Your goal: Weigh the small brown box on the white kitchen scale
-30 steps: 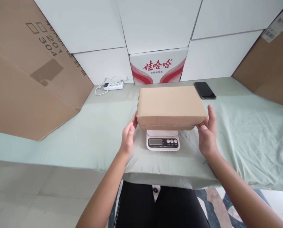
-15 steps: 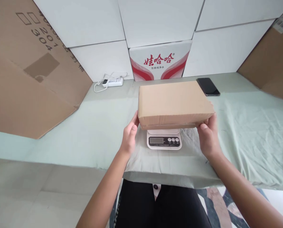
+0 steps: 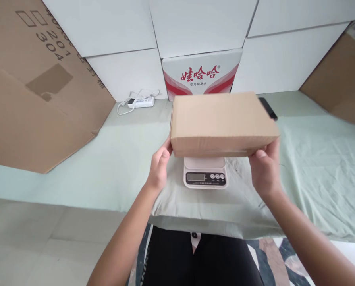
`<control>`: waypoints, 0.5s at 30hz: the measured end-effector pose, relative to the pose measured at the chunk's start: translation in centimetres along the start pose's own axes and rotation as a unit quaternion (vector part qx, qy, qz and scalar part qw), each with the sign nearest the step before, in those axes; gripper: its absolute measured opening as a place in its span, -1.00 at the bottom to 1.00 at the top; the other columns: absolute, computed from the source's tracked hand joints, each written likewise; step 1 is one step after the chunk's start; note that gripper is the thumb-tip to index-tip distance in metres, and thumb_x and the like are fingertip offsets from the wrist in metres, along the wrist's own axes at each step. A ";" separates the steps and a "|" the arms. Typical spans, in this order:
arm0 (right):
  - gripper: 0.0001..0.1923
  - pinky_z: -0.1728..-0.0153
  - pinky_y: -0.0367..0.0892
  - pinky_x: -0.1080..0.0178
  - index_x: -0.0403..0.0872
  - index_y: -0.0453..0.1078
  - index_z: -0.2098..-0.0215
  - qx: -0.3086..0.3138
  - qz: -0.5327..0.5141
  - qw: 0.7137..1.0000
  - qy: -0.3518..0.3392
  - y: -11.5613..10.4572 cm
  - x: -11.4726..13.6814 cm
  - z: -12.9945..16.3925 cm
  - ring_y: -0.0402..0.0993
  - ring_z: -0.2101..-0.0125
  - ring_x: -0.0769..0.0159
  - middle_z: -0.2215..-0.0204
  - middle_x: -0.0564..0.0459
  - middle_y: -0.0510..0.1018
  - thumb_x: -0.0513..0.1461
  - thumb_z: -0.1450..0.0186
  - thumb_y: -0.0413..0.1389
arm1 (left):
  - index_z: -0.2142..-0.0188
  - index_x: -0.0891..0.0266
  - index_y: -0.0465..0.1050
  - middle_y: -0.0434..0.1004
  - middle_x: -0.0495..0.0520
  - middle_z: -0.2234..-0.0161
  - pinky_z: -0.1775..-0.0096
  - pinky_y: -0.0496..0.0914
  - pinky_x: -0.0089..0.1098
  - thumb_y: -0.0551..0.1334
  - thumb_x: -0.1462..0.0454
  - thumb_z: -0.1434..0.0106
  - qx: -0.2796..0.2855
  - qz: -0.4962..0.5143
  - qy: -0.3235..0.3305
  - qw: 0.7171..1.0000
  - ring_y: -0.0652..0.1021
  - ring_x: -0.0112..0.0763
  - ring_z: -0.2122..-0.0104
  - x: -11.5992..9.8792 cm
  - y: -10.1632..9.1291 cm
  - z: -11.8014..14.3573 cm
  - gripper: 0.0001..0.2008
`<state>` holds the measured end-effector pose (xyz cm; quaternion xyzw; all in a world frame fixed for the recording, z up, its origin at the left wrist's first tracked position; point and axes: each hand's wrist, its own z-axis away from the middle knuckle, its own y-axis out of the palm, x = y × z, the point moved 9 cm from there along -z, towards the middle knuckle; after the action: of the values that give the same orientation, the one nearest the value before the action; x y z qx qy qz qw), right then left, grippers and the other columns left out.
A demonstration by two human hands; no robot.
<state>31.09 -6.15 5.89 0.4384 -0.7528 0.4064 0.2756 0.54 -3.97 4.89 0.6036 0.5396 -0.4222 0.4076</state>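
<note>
Between my two hands is a plain brown cardboard box (image 3: 222, 119), held above a white digital kitchen scale (image 3: 205, 174). My left hand (image 3: 159, 165) grips the box's left end near the front corner, its fingers partly hidden behind the side. At the front right corner my right hand (image 3: 265, 167) has the box from below, thumb toward the front edge and fingers under it. The box covers most of the scale's platform; the front panel with its display and round buttons shows. No digits can be read on the display.
A black phone (image 3: 268, 109), partly behind the box, and a white power strip with a cable (image 3: 141, 102) lie on the green cloth (image 3: 106, 159). White boxes, one with red print (image 3: 199, 75), line the back. Big brown cartons stand left (image 3: 46, 119) and right (image 3: 341, 75).
Both hands have raised the box, so it looks larger and higher. More of the scale's platform shows beneath it, and more of the phone is covered.
</note>
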 end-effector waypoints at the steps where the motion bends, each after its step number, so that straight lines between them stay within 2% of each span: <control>1: -0.10 -0.59 0.26 -0.47 0.55 -0.35 -0.69 -0.021 -0.018 1.000 -0.006 -0.4 0.6 -1.2 -0.01 -0.69 -0.22 -0.71 0.38 -0.01 0.28 -0.50 -0.09 | -0.34 0.04 0.60 0.63 0.20 -0.39 -0.49 0.39 0.07 0.13 -0.39 -0.43 0.000 -0.006 0.018 1.000 0.41 0.19 -0.55 -0.7 -0.1 -1.2 -0.20; 4: 0.01 -0.65 0.22 -0.27 0.51 -0.52 -0.69 -0.044 0.014 0.998 -0.032 0.0 1.4 -5.3 -0.10 -0.72 -0.12 -0.72 0.45 -0.09 0.41 -0.45 -0.16 | -0.34 0.02 0.57 0.63 0.19 -0.38 -0.49 0.38 0.02 0.11 -0.48 -0.36 0.000 -0.017 0.052 0.998 0.36 0.15 -0.58 -1.2 0.0 -5.9 -0.11; 7: 0.16 -0.68 0.05 -0.34 0.33 -0.53 -0.72 -0.071 -0.009 0.995 -0.067 1.5 0.0 -8.7 -0.13 -0.71 -0.22 -0.73 0.18 -0.05 0.45 -0.41 -0.09 | -0.31 0.06 0.56 0.64 0.22 -0.37 -0.47 0.40 0.01 0.13 -0.52 -0.31 -0.013 0.003 0.036 0.999 0.42 0.15 -0.54 1.5 0.1 -10.0 -0.06; 8: 0.17 -0.67 0.04 -0.36 0.31 -0.55 -0.72 -0.059 0.001 0.997 -0.049 2.4 -1.4 -9.5 -0.12 -0.71 -0.22 -0.73 0.13 -0.05 0.44 -0.41 -0.07 | -0.30 0.08 0.57 0.64 0.24 -0.37 -0.46 0.41 0.01 0.14 -0.54 -0.28 -0.025 0.013 0.022 0.999 0.44 0.17 -0.53 2.9 0.0 -10.8 -0.04; 12: 0.13 -0.68 0.03 -0.33 0.21 -0.43 -0.74 -0.033 0.019 0.999 0.011 4.5 -6.4 -9.9 -0.09 -0.71 -0.15 -0.71 0.04 0.03 0.33 -0.43 -0.01 | -0.28 0.10 0.57 0.63 0.26 -0.38 -0.47 0.40 0.01 0.15 -0.53 -0.29 -0.034 0.016 -0.027 0.999 0.48 0.15 -0.51 8.0 -0.1 -11.3 -0.06; 15: 0.08 -0.68 0.06 -0.30 0.25 -0.34 -0.74 -0.014 0.010 1.000 0.010 5.1 -7.6 -9.5 0.00 -0.69 -0.13 -0.70 0.09 0.08 0.29 -0.44 0.03 | -0.26 0.08 0.59 0.67 0.22 -0.34 -0.47 0.40 0.02 0.12 -0.50 -0.35 -0.036 0.009 -0.045 0.998 0.52 0.10 -0.48 10.0 -0.4 -11.0 -0.11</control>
<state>30.68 6.74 3.05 0.4231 -0.7596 0.4031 0.2854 1.48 9.56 -1.16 0.5732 0.5303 -0.4257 0.4572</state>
